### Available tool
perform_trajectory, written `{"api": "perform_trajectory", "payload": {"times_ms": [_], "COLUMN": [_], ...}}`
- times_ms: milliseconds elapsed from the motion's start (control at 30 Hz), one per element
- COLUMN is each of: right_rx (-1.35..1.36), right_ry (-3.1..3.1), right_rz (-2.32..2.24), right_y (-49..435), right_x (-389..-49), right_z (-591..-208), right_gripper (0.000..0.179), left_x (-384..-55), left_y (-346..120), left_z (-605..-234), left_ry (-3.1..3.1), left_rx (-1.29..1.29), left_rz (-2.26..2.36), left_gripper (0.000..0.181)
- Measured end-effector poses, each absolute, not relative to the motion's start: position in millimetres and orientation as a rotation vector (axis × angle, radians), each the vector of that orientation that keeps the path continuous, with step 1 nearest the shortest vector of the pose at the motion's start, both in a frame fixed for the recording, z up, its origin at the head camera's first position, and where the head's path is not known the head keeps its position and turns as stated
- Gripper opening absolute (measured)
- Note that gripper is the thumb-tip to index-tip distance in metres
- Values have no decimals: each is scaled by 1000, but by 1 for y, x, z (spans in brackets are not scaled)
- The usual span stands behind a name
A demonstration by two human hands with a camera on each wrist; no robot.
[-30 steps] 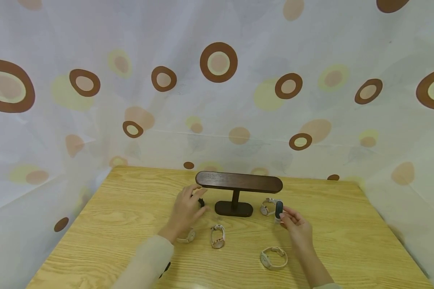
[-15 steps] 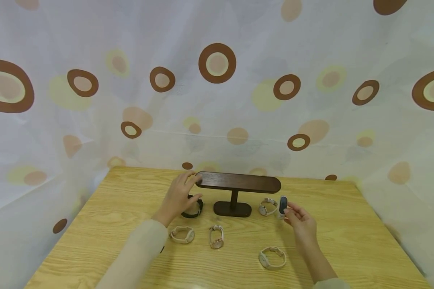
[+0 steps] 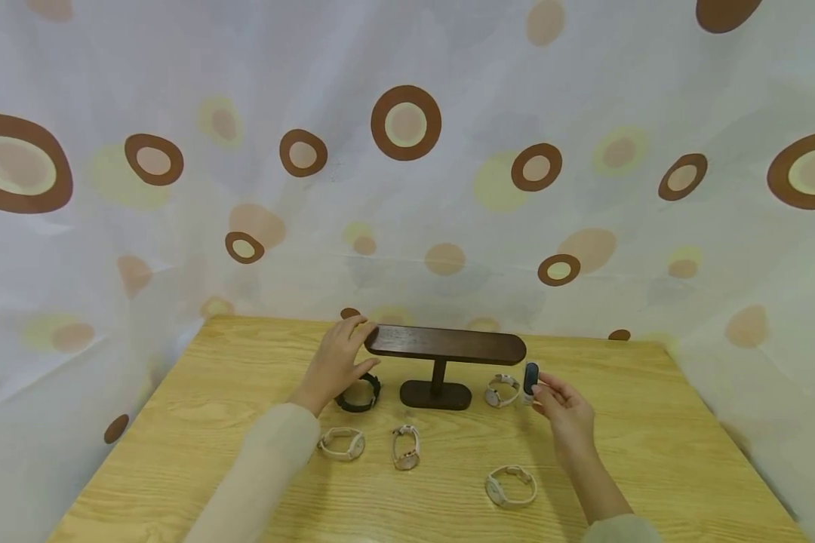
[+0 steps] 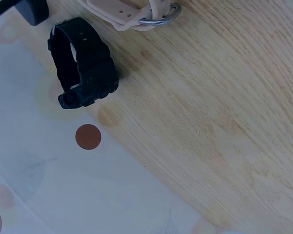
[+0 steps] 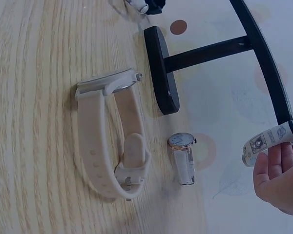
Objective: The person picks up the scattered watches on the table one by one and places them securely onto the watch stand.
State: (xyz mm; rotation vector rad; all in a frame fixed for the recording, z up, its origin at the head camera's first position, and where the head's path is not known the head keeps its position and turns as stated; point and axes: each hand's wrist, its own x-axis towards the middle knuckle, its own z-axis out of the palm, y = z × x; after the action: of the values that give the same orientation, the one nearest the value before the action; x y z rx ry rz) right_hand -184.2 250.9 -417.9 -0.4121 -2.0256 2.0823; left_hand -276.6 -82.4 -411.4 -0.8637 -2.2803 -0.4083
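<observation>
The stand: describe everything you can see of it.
The stand is dark brown and looks like wood: a long bar with rounded ends, a central post and a rounded base. It stands upright on the table, its top bare. The left hand is at the bar's left end; the right hand holds a band near the other. Whether the band touches it is unclear.

Head view looks forward and down; both wrist views (nearer, tilted) share the stand (image 3: 444, 344)

Stand (image 3: 445, 344) on table (image 3: 448, 494), watches (image 3: 408, 460) before it, cloth (image 3: 353, 200) behind
</observation>
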Motion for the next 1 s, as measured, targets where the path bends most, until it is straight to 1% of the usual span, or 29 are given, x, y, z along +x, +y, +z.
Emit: {"api": "perform_trajectory", "payload": {"times_ms": [100, 300, 367, 567, 1000], "right_rx": [-403, -396, -404, -420, -390], "right_ry": [-2031, -2070, -2060, -2031, -2072], "right_rz": [2087, 2065, 2065, 2063, 2031], "right_y": [250, 249, 248, 249, 255], "right_x": [-186, -189, -191, -197, -204], "right_z": [-417, -412, -410, -404, -399], "right_gripper": [18, 36, 38, 37, 38], "left_x": [-278, -279, -279, -278, -275], "left_y": [-82, -83, -83, -80, -80], "left_z": [-412, -414, -414, -411, -415], "left_ry": [-2307, -2317, -2315, -2334, -2291], "left_rx": [-846, -839, -844, -857, -873], "left_rz": [-402, -392, -387, -375, -368], "left_gripper": [58, 57, 56, 50, 47]}}
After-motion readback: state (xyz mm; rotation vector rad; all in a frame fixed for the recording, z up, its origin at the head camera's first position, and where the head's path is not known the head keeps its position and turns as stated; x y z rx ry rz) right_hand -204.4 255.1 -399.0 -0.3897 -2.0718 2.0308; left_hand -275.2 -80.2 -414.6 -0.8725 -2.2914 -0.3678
